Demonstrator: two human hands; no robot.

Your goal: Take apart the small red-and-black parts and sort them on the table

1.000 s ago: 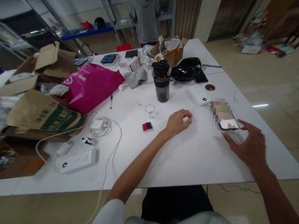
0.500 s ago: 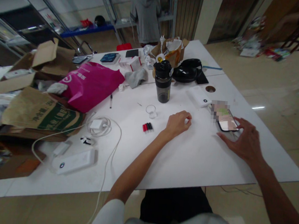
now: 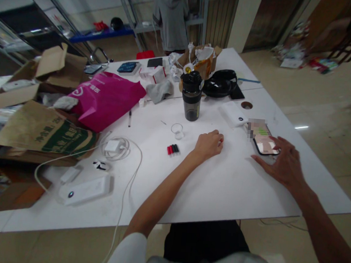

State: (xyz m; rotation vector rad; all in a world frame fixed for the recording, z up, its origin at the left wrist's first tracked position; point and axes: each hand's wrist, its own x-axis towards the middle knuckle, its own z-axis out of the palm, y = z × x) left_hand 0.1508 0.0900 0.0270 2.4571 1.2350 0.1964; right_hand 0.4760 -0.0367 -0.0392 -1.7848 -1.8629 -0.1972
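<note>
My right hand [image 3: 284, 164] is at the lower right of a phone [image 3: 263, 140] lying on the white table. Its index fingertip reaches over the lit screen, while the thumb is spread away from the other fingers. Part of the phone's display is blurred out. My left hand [image 3: 209, 144] rests on the tabletop with its fingers curled in, and nothing shows in it. To its left are a small clear round container [image 3: 177, 131] and a row of small red and black capped pieces [image 3: 173, 149]. A white power bank [image 3: 233, 114] lies just beyond the phone.
A dark bottle [image 3: 192, 98] stands upright mid-table, with a black glossy case [image 3: 220, 84] behind it. Leftward are a pink bag [image 3: 108, 98], a brown paper bag [image 3: 44, 131], a coiled white cable with charger [image 3: 113, 146] and another power bank [image 3: 88, 190].
My right index finger has moved left, from the phone's edge onto its screen. The fingers of my left hand have curled in slightly more; that hand stays in place.
</note>
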